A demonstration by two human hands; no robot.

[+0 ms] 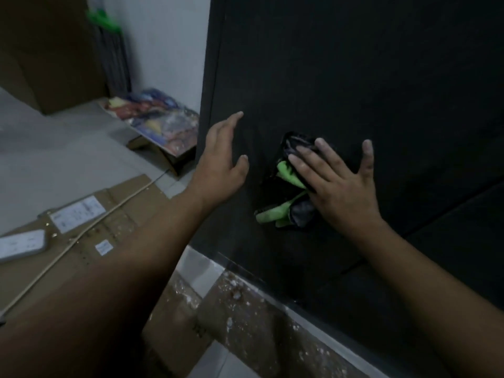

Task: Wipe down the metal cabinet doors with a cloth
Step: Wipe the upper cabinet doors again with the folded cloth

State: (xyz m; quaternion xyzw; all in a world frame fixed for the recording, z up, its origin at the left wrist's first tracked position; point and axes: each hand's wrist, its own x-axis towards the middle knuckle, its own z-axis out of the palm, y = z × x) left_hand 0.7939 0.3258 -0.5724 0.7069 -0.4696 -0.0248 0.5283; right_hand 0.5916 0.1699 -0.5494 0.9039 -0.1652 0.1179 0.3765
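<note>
While the head camera is looking down along the dark metal cabinet door (354, 77), the right hand (335, 186) is pressing a bunched green-and-dark cloth (286, 195) flat against the door's lower part. Its fingers are lying straight and spread, with the thumb splayed out to the right of the cloth and resting on bare metal. The cloth is sitting under those fingers and spilling out to their left, its long axis running up and down the door, one green corner hanging below the hand.

Left of the cloth and apart from it, the left hand (223, 159) is reaching toward the door's left edge, fingers straight and relaxed, gripping nothing. Whether its fingertips are touching the metal I cannot tell.

The right hand is plainly the working one, being on the cloth already. Most of the door is stretching above and to the right of the cloth, so the next stroke is probably calling for a push that way. Because the cloth is loosely bunched and only pinned, not gripped, it may be slipping out sideways if pressure eases.

Further left of the cloth, on the floor, flattened cardboard (95, 227) is carrying a white power strip (21, 245) and its cable (81, 233).
</note>
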